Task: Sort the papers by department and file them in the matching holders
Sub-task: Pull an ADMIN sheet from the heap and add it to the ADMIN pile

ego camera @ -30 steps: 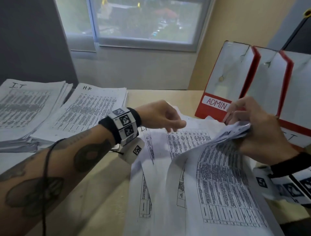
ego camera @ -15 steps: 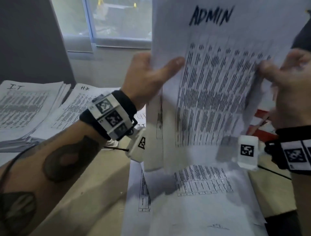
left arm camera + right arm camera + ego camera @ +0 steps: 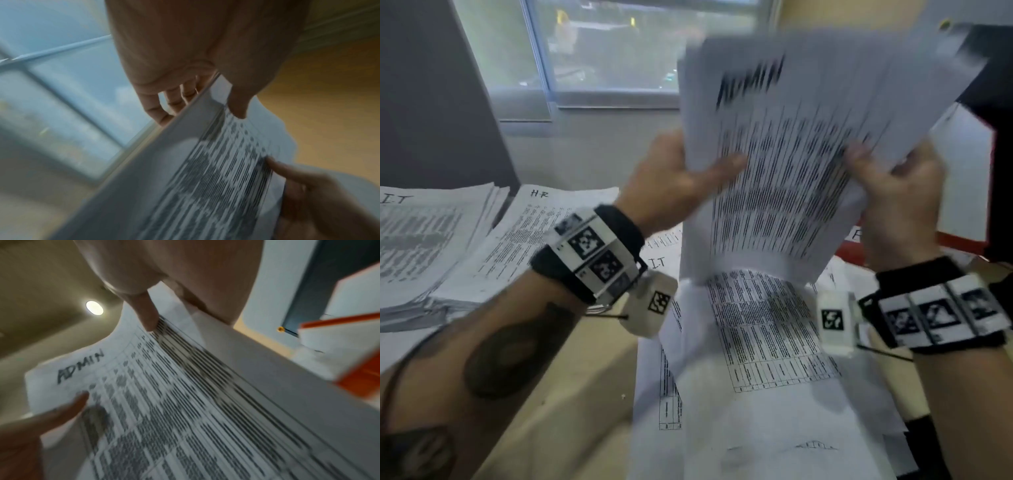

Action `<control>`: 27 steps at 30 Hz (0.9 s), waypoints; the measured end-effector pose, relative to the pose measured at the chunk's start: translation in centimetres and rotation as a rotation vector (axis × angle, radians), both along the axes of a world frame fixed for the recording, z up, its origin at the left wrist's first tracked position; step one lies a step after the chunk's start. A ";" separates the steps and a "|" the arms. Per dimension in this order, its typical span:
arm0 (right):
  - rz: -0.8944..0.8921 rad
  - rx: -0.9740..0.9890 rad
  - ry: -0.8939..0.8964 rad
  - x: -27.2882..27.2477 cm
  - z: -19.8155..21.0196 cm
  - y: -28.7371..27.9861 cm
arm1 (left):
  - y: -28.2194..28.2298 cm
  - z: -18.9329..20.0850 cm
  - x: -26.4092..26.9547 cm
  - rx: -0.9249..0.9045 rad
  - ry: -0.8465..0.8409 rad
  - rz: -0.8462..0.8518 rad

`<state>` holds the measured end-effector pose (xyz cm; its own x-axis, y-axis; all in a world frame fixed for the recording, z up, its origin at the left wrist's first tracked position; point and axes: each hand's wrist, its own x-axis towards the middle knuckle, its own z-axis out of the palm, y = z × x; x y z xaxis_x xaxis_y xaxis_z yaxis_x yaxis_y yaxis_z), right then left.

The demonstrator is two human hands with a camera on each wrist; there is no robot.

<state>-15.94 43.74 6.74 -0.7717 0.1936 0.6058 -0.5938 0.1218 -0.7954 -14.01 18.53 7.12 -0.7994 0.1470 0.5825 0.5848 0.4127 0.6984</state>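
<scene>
A stack of printed sheets headed ADMIN is held upright above the desk, blurred by motion. My left hand grips its left edge, thumb across the front and fingers behind. My right hand grips the right edge, thumb on the print. Below them lies a loose pile of unsorted papers, one marked IT. On the left lie the IT pile and the HR pile. The red and white holders stand at the right, mostly hidden behind the sheets.
A window and a grey wall close off the back of the wooden desk. A dark panel stands at the back left. Bare desk shows at front left, under my left forearm.
One second ago both hands were low on the loose pile, lifting sheets. They have raised the ADMIN stack upright, and it now tilts to the right while moving.
</scene>
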 end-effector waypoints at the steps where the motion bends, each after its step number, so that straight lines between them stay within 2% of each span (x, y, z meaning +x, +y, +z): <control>1: 0.012 0.020 -0.068 0.1 -1.3 -0.1 | 0.3 -1.5 0.0 0.110 -0.135 -0.023; 2: 0.013 0.041 -0.119 0.2 -2.5 -0.5 | 0.6 -2.9 -0.1 0.216 -0.244 -0.043; 4: -0.036 0.060 -0.181 0.4 -3.5 -1.4 | 1.5 -4.3 -0.5 0.358 -0.302 -0.036; 6: -0.102 0.053 -0.174 0.6 -2.5 -2.1 | 2.3 -3.3 -0.9 0.453 -0.261 0.022; 9: -0.093 0.031 -0.088 0.0 0.2 -2.0 | 2.9 -0.1 -1.3 0.549 -0.177 0.109; 11: -0.077 0.040 -0.040 -0.4 1.0 -1.4 | 2.7 0.9 -1.6 0.587 -0.138 0.101; 13: -0.063 0.039 -0.045 -0.3 0.4 -0.9 | 2.2 0.0 -1.7 0.594 -0.169 0.101; 17: -0.034 0.065 -0.138 0.5 -3.1 -1.0 | 2.2 -4.1 -1.6 0.508 -0.254 0.169; 23: -0.034 -0.054 -0.052 0.2 -1.8 -1.6 | 2.4 -2.7 -1.7 0.597 -0.245 0.099; 27: 0.019 -0.068 -0.208 0.5 -4.1 -1.6 | 2.3 -5.5 -1.3 0.556 -0.312 0.082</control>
<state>-15.44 42.10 2.66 -0.8826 0.2129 0.4191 -0.4177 0.0537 -0.9070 -15.32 20.85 1.62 -0.9396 -0.1783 0.2921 0.3011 -0.0251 0.9533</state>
